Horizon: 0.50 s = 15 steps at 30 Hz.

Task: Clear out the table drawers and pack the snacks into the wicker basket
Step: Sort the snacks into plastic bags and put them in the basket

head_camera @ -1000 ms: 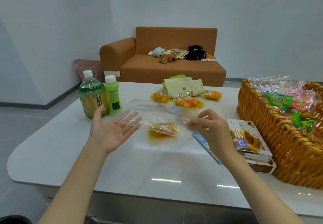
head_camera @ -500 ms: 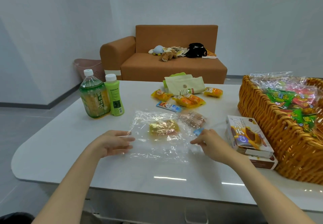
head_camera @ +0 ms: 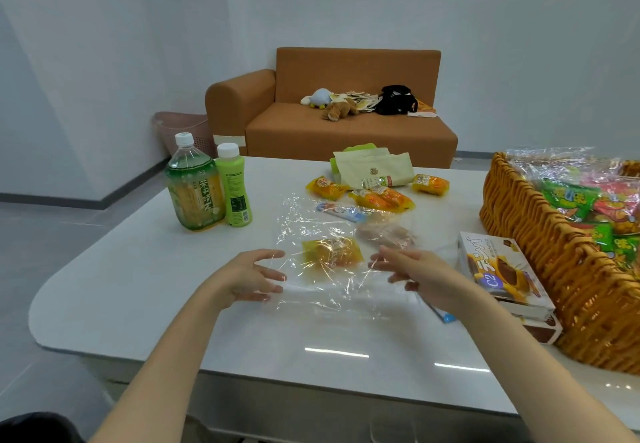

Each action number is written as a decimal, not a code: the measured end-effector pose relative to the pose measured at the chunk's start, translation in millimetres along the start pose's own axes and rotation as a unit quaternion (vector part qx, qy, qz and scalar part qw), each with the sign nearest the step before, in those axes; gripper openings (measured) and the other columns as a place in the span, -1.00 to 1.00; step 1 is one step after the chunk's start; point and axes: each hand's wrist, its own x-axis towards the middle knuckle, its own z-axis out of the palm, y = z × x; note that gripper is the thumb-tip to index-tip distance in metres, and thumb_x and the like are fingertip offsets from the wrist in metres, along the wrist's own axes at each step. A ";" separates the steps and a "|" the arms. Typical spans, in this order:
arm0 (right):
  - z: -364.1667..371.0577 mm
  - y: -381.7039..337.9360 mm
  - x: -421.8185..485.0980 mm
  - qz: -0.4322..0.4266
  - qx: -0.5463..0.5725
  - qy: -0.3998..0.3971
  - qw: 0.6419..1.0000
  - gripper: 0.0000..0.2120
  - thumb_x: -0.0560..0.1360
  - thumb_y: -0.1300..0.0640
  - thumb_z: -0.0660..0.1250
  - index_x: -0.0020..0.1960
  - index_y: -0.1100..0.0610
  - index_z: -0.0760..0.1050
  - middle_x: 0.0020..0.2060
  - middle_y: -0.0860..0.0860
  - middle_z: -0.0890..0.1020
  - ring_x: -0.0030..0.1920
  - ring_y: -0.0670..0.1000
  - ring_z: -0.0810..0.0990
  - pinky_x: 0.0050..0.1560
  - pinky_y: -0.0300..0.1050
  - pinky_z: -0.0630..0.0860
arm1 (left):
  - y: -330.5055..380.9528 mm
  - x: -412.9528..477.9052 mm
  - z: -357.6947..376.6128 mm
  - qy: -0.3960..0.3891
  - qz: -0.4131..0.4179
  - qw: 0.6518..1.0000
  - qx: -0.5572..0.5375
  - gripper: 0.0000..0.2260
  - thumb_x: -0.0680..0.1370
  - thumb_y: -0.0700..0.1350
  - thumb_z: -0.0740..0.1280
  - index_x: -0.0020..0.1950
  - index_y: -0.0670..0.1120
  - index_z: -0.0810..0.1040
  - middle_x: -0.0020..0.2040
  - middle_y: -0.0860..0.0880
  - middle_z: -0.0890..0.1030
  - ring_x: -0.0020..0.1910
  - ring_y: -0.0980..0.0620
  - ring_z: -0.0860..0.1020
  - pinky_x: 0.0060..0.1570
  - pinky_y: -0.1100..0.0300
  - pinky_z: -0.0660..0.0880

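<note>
- While left hand (head_camera: 247, 276) and right hand (head_camera: 424, 274) touch it with spread fingers, the crinkled clear bag (head_camera: 311, 223) holds a yellow snack (head_camera: 330, 253).
- Boxes (head_camera: 502, 269) lie right, beside the basket (head_camera: 526, 242).

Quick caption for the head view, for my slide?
Left hand and right hand at a clear bag with a yellow snack, beside the wicker basket.

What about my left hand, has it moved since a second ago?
Yes. The left hand has dropped back toward the near table edge, away from the tea bottle it was beside, to the clear bag.
</note>
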 end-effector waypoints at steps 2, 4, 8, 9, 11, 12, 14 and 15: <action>-2.8 -4.9 -1.0 -0.047 0.080 0.018 0.996 -0.86 0.52 0.04 0.33 0.00 0.04 0.63 0.06 -0.02 0.68 0.07 -0.03 0.61 0.14 -0.16 0.44 | 1.2 -0.1 0.4 -0.010 0.011 1.000 -0.010 -0.54 0.49 -0.34 0.40 0.31 0.01 0.45 0.05 -0.08 0.64 -0.05 -0.01 0.64 -0.02 0.11 0.61; -5.6 -12.1 -5.1 -0.049 0.158 -0.038 0.985 -0.81 0.55 0.12 0.29 0.10 0.12 0.60 0.09 0.01 0.67 0.14 0.00 0.62 0.26 -0.10 0.38 | 5.9 -1.1 5.2 -0.011 0.030 0.999 -0.040 -0.65 0.51 -0.14 0.42 0.27 0.00 0.46 0.12 -0.04 0.63 0.03 0.01 0.64 0.00 0.10 0.61; -6.0 -24.0 -11.8 -0.031 0.291 -0.146 0.945 -0.66 0.53 0.17 0.21 0.27 0.21 0.50 0.23 0.07 0.60 0.25 0.04 0.56 0.38 0.01 0.32 | 19.1 0.1 18.2 0.064 0.119 0.981 -0.141 -0.67 0.53 0.03 0.34 0.25 -0.05 0.44 0.11 -0.01 0.64 0.03 0.00 0.65 0.03 0.12 0.58; -4.9 -24.9 -13.5 -0.024 0.355 -0.166 0.920 -0.60 0.45 0.18 0.26 0.27 0.25 0.51 0.25 0.14 0.58 0.27 0.12 0.54 0.39 0.08 0.35 | 21.5 -0.3 19.8 0.085 0.142 0.975 -0.149 -0.68 0.55 0.02 0.33 0.26 -0.04 0.44 0.09 -0.01 0.65 0.02 0.00 0.65 0.03 0.12 0.58; -1.2 -27.3 -15.7 -0.020 0.446 -0.195 0.873 -0.44 0.29 0.21 0.40 0.28 0.28 0.51 0.24 0.24 0.56 0.25 0.24 0.54 0.29 0.17 0.43 | 25.0 -2.1 23.0 0.115 0.184 0.966 -0.142 -0.74 0.58 0.00 0.29 0.25 0.00 0.45 0.06 -0.01 0.66 -0.03 0.04 0.66 0.00 0.15 0.58; 1.0 -28.0 -16.1 -0.023 0.449 -0.200 0.870 -0.41 0.27 0.20 0.45 0.29 0.25 0.51 0.21 0.25 0.57 0.20 0.25 0.57 0.22 0.18 0.49 | 26.4 -3.2 24.9 0.121 0.200 0.963 -0.132 -0.76 0.59 -0.01 0.27 0.24 0.01 0.46 0.04 0.00 0.66 -0.05 0.06 0.66 -0.02 0.19 0.59; 7.5 -30.0 -17.5 -0.025 0.374 -0.181 0.909 -0.55 0.43 0.17 0.38 0.31 0.14 0.50 0.12 0.22 0.63 0.06 0.22 0.66 0.11 0.14 0.58 | 28.5 -6.3 29.3 0.116 0.221 0.962 -0.110 -0.80 0.61 -0.01 0.24 0.22 0.04 0.48 0.01 0.02 0.67 -0.06 0.08 0.66 -0.06 0.24 0.59; 11.4 -32.6 -19.0 -0.030 0.328 -0.172 0.928 -0.62 0.51 0.16 0.31 0.32 0.09 0.48 0.07 0.18 0.66 0.00 0.19 0.68 0.10 0.14 0.59 | 29.3 -8.1 31.8 0.107 0.225 0.963 -0.102 -0.80 0.61 0.01 0.22 0.21 0.04 0.48 0.01 0.02 0.67 -0.06 0.07 0.66 -0.06 0.24 0.59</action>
